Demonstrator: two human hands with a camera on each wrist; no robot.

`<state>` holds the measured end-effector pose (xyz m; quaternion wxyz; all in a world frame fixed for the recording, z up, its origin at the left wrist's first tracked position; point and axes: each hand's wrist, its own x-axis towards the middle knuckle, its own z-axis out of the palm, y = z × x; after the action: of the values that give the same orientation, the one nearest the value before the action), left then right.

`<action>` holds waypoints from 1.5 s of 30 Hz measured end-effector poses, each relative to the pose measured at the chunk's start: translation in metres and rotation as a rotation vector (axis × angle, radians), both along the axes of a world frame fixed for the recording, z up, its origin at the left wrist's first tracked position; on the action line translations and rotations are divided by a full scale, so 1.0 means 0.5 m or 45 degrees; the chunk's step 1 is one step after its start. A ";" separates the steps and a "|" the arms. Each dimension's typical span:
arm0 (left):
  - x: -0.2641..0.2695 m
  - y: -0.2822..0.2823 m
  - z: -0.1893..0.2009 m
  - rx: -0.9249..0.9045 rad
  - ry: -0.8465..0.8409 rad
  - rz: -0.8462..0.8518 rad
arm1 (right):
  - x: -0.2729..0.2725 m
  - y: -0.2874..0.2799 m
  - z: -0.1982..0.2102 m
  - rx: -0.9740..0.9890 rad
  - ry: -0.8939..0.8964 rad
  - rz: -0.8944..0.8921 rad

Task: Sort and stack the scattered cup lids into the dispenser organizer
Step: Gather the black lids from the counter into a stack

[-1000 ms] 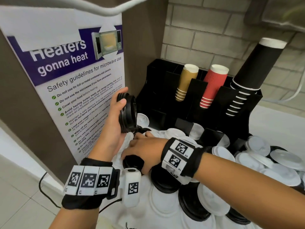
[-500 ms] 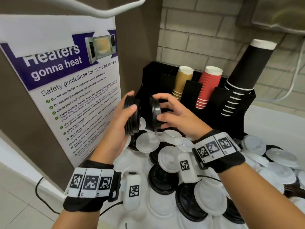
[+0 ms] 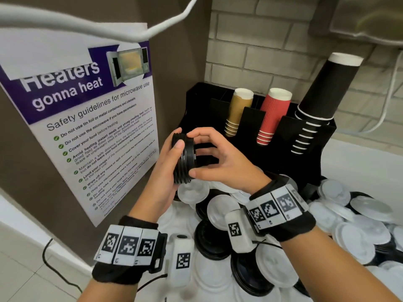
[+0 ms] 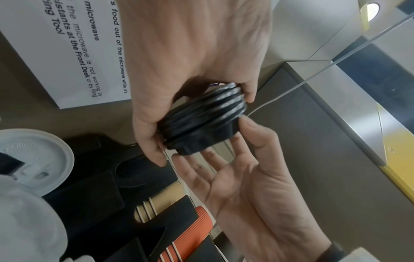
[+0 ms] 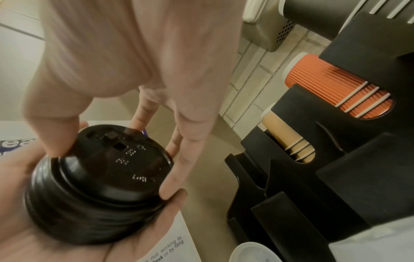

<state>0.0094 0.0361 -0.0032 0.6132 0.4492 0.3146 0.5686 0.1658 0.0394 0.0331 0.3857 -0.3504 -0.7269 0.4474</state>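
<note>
My left hand (image 3: 177,141) grips a stack of black cup lids (image 3: 182,162) on edge, up in front of the black dispenser organizer (image 3: 253,118). The fingers and thumb of my right hand (image 3: 193,153) curl round the rim of the front lid of that stack (image 5: 96,186). The left wrist view shows the ridged stack (image 4: 201,120) held between both hands. On the counter below lie scattered white lids (image 3: 222,210) and black lids (image 3: 211,240). How many lids the stack holds is hard to tell.
The organizer's upper slots hold brown cups (image 3: 238,110), red cups (image 3: 272,114) and tall black cups (image 3: 322,88). A microwave safety poster (image 3: 98,127) covers the panel at left. A brick wall (image 3: 261,51) is behind. More lids (image 3: 357,243) pile up at right.
My right hand rose from the lids on the counter with a black lid and brought it leftward onto the stack in my left hand. The left hand shifted a little to the right.
</note>
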 end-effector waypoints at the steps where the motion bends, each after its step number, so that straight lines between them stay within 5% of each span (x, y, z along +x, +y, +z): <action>1: -0.001 0.000 -0.001 -0.008 -0.006 -0.001 | -0.003 0.001 0.001 -0.002 -0.005 0.014; 6: -0.023 0.009 0.005 0.021 -0.059 0.159 | -0.019 0.033 0.009 -0.038 -0.036 -0.084; 9: -0.039 0.018 0.010 0.005 -0.091 0.225 | -0.041 0.089 -0.003 0.005 -0.557 -0.157; 12: -0.046 0.023 0.015 0.027 -0.050 0.245 | -0.085 0.125 -0.036 0.039 -1.271 0.070; 19: -0.064 0.024 0.008 0.073 0.001 0.248 | -0.184 0.165 -0.090 0.185 -1.744 0.249; 31: -0.067 0.011 0.016 0.058 0.039 0.214 | -0.159 0.216 -0.119 0.159 -1.564 0.288; 45: -0.072 0.008 0.004 0.082 0.035 0.243 | -0.185 0.228 -0.126 0.231 -1.731 0.390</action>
<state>-0.0266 0.0402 -0.0013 0.5372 0.4443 0.3459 0.6280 0.0735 0.1536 -0.0299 -0.1939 -0.4127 -0.8824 0.1160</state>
